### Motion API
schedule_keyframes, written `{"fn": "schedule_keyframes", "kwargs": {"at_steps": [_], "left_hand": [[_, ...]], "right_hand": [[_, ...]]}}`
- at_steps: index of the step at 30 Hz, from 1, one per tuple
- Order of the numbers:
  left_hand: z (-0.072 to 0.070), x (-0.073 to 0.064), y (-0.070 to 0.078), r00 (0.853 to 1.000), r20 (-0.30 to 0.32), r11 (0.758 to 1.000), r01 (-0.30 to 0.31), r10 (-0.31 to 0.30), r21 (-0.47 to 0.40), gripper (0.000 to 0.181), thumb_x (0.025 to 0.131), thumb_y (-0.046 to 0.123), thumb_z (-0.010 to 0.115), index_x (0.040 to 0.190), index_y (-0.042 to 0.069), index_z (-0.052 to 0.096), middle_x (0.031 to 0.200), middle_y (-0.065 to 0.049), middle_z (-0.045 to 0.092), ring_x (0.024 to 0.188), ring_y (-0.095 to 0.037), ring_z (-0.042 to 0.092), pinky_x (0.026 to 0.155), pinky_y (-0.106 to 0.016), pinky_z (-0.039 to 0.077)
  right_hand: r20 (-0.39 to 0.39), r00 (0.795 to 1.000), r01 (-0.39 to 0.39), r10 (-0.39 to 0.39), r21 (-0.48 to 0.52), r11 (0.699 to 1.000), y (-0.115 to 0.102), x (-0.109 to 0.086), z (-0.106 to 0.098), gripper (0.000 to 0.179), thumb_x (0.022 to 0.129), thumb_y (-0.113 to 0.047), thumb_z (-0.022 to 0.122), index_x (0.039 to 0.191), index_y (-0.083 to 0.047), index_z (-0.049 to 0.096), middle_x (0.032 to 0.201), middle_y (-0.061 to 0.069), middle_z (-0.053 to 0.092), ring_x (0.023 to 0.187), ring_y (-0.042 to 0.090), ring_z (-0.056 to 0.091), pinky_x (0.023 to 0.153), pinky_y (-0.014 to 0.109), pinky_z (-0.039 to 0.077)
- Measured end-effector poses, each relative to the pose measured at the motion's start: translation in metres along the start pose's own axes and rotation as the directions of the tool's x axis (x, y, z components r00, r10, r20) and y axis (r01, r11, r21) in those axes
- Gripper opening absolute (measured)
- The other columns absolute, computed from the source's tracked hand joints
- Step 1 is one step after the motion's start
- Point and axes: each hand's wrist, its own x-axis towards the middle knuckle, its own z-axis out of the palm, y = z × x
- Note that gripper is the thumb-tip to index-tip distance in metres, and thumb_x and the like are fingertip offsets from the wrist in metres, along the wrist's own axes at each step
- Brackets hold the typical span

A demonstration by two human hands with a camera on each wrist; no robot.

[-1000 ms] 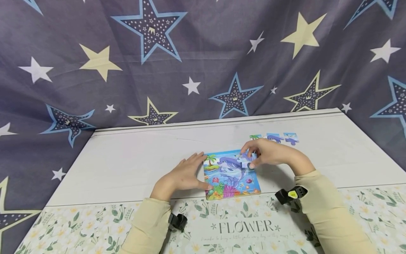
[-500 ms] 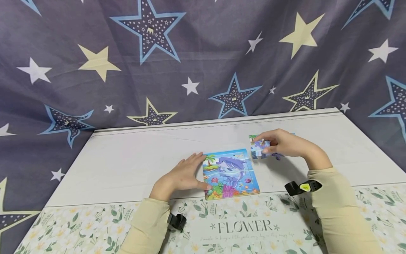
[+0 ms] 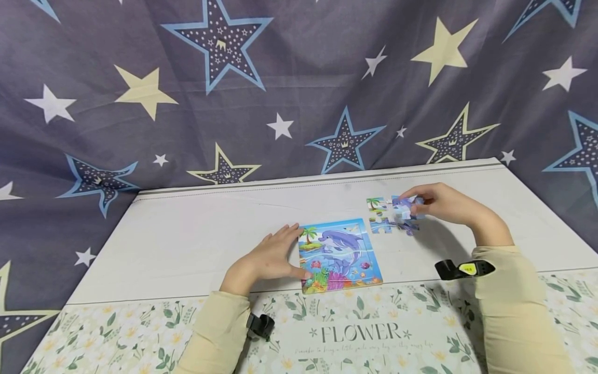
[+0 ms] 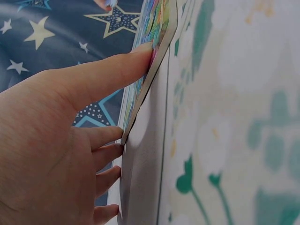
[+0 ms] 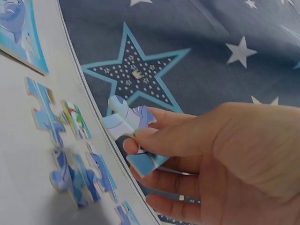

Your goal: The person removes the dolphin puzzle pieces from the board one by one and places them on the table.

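One puzzle piece (image 5: 124,120), pinched between the right hand (image 3: 447,206)'s thumb and fingers, is at two o'clock from one dolphin puzzle board (image 3: 342,257), near five loose pieces (image 5: 75,179). The left hand (image 3: 267,259), thumb and fingers spread, touches the board's nine-o'clock edge.

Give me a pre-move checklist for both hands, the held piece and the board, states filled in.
1. Piece pinched by right hand: ok, thumb and fingers hold the held piece.
2. Left hand on puzzle board: ok, touching its left side.
3. No loose pieces on the board: ok, they lie beyond its right side.
4. Loose pieces all unobstructed in head view: not ok, right hand and held piece cover some.
5. Pieces already seated in board: cannot tell.
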Motion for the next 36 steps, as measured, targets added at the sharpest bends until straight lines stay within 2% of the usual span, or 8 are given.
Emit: {"fn": "schedule_keyframes", "kwargs": {"at_steps": [7,17,20,24,28,32,36], "left_hand": [[0.000,0.000,0.000,1.000,-0.005,1.000,-0.002,0.002,-0.003,0.107,0.076,0.050,0.080,0.157,0.006,0.025,0.164,-0.011,0.015,0.151,-0.028,0.008,0.120,-0.054,0.007],[0.000,-0.001,0.002,1.000,-0.001,1.000,0.007,-0.007,-0.007,0.107,0.076,0.049,0.080,0.157,0.008,0.025,0.165,-0.010,0.015,0.151,-0.028,0.008,0.121,-0.053,0.007],[-0.001,-0.001,0.003,1.000,0.000,1.000,0.008,-0.008,-0.005,0.107,0.076,0.049,0.080,0.157,0.008,0.025,0.165,-0.010,0.015,0.151,-0.028,0.008,0.121,-0.053,0.007],[-0.001,-0.001,0.002,1.000,0.003,1.000,0.010,-0.010,-0.006,0.106,0.076,0.049,0.080,0.157,0.008,0.024,0.165,-0.009,0.015,0.151,-0.028,0.007,0.121,-0.053,0.007],[-0.001,-0.001,0.002,1.000,0.004,1.000,0.008,-0.008,-0.008,0.106,0.077,0.049,0.080,0.157,0.008,0.024,0.165,-0.010,0.015,0.151,-0.028,0.007,0.121,-0.054,0.007],[-0.001,-0.001,0.002,1.000,0.002,1.000,0.008,-0.008,-0.008,0.106,0.077,0.049,0.079,0.157,0.007,0.025,0.165,-0.010,0.015,0.151,-0.029,0.008,0.120,-0.054,0.007],[-0.001,-0.002,0.003,1.000,0.003,1.000,0.008,-0.008,-0.005,0.106,0.077,0.049,0.079,0.157,0.007,0.024,0.165,-0.010,0.015,0.151,-0.028,0.008,0.121,-0.054,0.007]], "right_hand": [[-0.035,0.999,-0.030,0.029,-0.020,0.999,0.012,-0.008,-0.007,0.031,0.092,-0.002,0.067,0.123,0.006,0.065,0.087,0.005,0.068,0.069,0.011,0.053,0.064,0.025,0.046],[-0.038,0.997,-0.067,0.066,-0.024,0.997,0.027,-0.016,-0.011,0.031,0.092,0.000,0.066,0.123,0.007,0.064,0.104,0.017,0.069,0.076,0.011,0.058,0.066,0.026,0.049],[-0.033,0.996,-0.086,0.085,-0.042,0.995,0.032,-0.017,-0.012,0.031,0.093,0.000,0.065,0.123,0.007,0.064,0.101,0.015,0.069,0.077,0.012,0.057,0.066,0.027,0.048],[-0.034,0.994,-0.101,0.099,-0.056,0.993,0.038,-0.018,-0.012,0.031,0.092,-0.001,0.066,0.121,0.008,0.064,0.083,0.005,0.064,0.069,0.010,0.051,0.063,0.026,0.043],[-0.031,0.993,-0.115,0.113,-0.059,0.992,0.045,-0.018,-0.011,0.031,0.090,-0.002,0.069,0.118,0.008,0.064,0.072,0.001,0.060,0.065,0.009,0.047,0.064,0.025,0.039],[-0.028,0.991,-0.134,0.132,-0.064,0.989,0.050,-0.019,-0.008,0.028,0.088,-0.003,0.071,0.113,0.007,0.065,0.073,0.000,0.063,0.068,0.011,0.047,0.067,0.025,0.039],[-0.035,0.993,-0.119,0.117,-0.060,0.991,0.054,-0.019,-0.007,0.027,0.086,-0.002,0.073,0.110,0.007,0.065,0.082,0.004,0.067,0.071,0.011,0.048,0.067,0.024,0.040]]}}
